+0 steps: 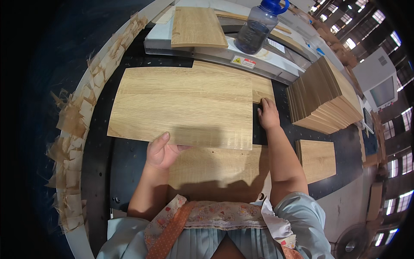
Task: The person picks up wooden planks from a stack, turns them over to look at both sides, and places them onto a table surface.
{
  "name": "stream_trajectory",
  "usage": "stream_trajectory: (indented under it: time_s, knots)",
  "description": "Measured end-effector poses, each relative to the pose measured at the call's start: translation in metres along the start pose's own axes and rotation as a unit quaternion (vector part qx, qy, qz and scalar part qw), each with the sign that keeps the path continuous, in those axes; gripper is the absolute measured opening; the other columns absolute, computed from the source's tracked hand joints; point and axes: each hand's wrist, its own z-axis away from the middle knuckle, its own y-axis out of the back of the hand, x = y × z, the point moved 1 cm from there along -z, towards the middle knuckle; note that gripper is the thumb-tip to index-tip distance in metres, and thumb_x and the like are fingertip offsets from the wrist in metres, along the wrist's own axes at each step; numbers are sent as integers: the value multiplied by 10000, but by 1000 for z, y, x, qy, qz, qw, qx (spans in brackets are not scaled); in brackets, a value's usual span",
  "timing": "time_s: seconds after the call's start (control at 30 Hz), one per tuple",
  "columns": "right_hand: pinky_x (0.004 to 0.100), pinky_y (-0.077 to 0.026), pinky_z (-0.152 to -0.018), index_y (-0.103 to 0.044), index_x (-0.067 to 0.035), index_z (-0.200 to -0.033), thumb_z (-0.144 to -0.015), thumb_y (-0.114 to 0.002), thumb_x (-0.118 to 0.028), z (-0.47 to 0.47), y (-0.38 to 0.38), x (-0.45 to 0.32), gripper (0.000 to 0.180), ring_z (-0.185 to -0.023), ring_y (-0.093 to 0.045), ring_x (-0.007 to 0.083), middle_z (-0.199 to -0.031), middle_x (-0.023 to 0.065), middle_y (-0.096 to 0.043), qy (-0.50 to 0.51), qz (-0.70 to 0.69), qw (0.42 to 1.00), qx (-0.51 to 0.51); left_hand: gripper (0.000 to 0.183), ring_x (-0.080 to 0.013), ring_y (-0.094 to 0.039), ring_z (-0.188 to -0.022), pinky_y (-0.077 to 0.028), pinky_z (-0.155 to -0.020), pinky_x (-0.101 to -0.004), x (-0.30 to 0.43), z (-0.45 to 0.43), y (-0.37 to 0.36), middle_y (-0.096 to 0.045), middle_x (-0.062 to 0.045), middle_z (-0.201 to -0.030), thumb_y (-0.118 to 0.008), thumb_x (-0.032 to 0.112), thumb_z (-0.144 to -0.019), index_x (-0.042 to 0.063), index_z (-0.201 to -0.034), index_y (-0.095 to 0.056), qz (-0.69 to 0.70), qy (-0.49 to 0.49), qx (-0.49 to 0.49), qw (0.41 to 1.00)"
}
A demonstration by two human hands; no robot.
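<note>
My left hand (163, 150) grips the near edge of a large rectangular wood-grain panel (181, 103), its thumb on top and its fingers underneath. Beneath and beyond it, another wood-grain panel (262, 87) lies against the machine's metal rail. My right hand (269, 113) rests at the near edge of that farther panel, fingertips on it; whether it grips the edge I cannot tell. Close to my body, a third wood-grain panel (220, 168) with small holes lies on the black table, partly covered by the held panel and its shadow.
A tall stack of panels (323, 94) stands at the right, with a smaller panel pile (318, 160) nearer me. On the metal rail (207, 53) are a short board (199, 27) and a blue-capped water bottle (257, 30). Torn brown tape (72, 119) lines the curved left edge. A monitor (381, 87) stands far right.
</note>
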Motion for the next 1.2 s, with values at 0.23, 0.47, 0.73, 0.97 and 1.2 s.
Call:
stream_trajectory:
  time_s: [0.23, 0.47, 0.73, 0.97, 1.2]
  knots:
    - [411, -464, -821, -549, -86, -936, -788, -633, -159, -6, -8, -8, 185, -990, -523, 295, -976, 96, -582, -31, -5, 999, 18, 518, -363, -482, -1177, -453, -932, -520, 0, 1, 3, -439, -222, -1317, -452, 173, -908, -44, -1348, -285, 24, -14, -12, 1000]
    - [489, -375, -864, -567, -140, -919, -789, -605, -165, 12, 12, -12, 137, -945, -533, 285, -913, 68, -607, -59, -7, 998, -16, 514, -377, -496, -1155, -470, -915, -512, -2, 4, -10, -446, -235, -1304, -461, 162, -903, -55, -1336, -287, 21, -26, -11, 999]
    - [397, -363, -835, -549, -106, -761, -719, -613, -28, 88, 82, -57, 109, -836, -518, 291, -737, 65, -578, 46, -162, 984, 65, 589, -376, -484, -1172, -489, -899, -497, 1, 11, -33, -428, -227, -1321, -519, 172, -881, -32, -1362, -247, -28, -17, -33, 999]
    - [382, -396, -702, -514, -80, -657, -650, -608, -3, 194, 122, -84, 121, -722, -486, 294, -682, 95, -518, 172, -188, 965, 60, 556, -358, -485, -1178, -470, -923, -495, -2, 15, -48, -451, -217, -1305, -519, 167, -880, -30, -1348, -292, -55, -9, -47, 997]
    - [474, -366, -912, -586, -91, -756, -665, -629, -95, 312, 165, -63, 101, -877, -524, 282, -811, 70, -547, 182, -242, 953, -28, 485, -332, -514, -1145, -481, -904, -488, -8, -5, -54, -491, -187, -1261, -515, 117, -877, -17, -1310, -344, -69, -10, 28, 997]
